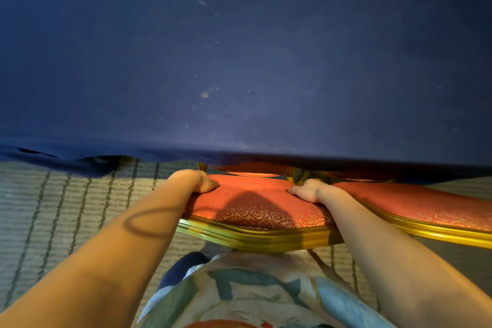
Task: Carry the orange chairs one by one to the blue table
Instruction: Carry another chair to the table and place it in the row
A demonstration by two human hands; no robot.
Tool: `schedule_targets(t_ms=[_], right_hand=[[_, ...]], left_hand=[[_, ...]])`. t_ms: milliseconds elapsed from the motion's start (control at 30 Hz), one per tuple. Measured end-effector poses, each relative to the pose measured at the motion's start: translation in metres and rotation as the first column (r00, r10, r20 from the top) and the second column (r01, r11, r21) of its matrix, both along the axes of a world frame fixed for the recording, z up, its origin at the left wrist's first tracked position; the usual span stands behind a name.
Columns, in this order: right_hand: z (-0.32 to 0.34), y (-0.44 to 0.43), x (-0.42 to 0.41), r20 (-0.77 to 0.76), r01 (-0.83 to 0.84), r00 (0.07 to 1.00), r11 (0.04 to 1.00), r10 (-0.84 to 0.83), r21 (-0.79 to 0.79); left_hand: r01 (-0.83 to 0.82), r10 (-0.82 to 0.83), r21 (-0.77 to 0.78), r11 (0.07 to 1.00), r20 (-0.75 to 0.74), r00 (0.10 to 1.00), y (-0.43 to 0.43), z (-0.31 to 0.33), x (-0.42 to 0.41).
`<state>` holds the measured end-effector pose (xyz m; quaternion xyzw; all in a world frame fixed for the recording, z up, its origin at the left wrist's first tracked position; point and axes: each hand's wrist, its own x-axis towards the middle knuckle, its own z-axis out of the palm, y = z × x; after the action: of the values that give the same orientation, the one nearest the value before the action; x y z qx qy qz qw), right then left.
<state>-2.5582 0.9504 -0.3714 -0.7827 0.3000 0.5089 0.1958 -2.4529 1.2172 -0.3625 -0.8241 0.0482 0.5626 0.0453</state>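
Note:
An orange chair (pixel 255 210) with a patterned cushion and a gold frame stands right in front of me, its seat tucked under the near edge of the blue table (pixel 239 61). My left hand (pixel 198 181) grips the left side of the chair's back, thumb on the cushion. On the right side of the same back my right hand (pixel 306 190) holds on, its fingers wrapped behind. A second orange chair (pixel 426 208) stands close beside it on the right, also against the table. The chairs' seats and legs are mostly hidden under the tablecloth.
The blue cloth hangs down over the table's near edge. Striped beige carpet (pixel 66 208) covers the floor at left and beyond the table's far edge. My patterned clothing (pixel 253 293) fills the bottom of the view.

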Motion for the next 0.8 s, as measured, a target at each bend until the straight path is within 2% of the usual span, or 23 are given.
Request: schedule_targets(t_ms=[100, 200, 367, 500, 633, 733, 800], right_hand=[[0.022, 0.014, -0.004, 0.112, -0.003, 0.994, 1.000, 0.004, -0.007], [0.045, 0.034, -0.004, 0.269, 0.049, 0.962, 0.999, -0.047, 0.000], [0.083, 0.073, -0.018, 0.475, 0.108, 0.874, 0.994, -0.100, 0.011], [0.112, 0.085, -0.042, 0.640, 0.246, 0.746, 0.969, -0.186, -0.005], [0.131, 0.103, -0.084, 0.772, 0.341, 0.611, 0.938, -0.173, -0.059], [0.131, 0.117, -0.120, 0.845, 0.377, 0.493, 0.926, -0.206, 0.005], [0.130, 0.123, -0.139, 0.860, 0.351, 0.460, 0.935, -0.220, 0.051]], left_hand=[[0.052, -0.039, -0.126, 0.991, 0.103, 0.994, -0.002, 0.015, -0.008], [0.052, -0.007, -0.251, 0.967, 0.176, 0.984, -0.004, 0.033, -0.016], [0.053, 0.110, -0.515, 0.856, 0.281, 0.953, -0.005, 0.070, -0.036], [0.069, 0.210, -0.673, 0.737, 0.324, 0.922, 0.001, 0.098, -0.062], [0.160, 0.261, -0.727, 0.668, 0.430, 0.864, 0.009, 0.121, -0.099], [0.219, 0.294, -0.754, 0.620, 0.481, 0.826, 0.013, 0.130, -0.126], [0.280, 0.328, -0.767, 0.577, 0.532, 0.780, 0.016, 0.134, -0.141]])
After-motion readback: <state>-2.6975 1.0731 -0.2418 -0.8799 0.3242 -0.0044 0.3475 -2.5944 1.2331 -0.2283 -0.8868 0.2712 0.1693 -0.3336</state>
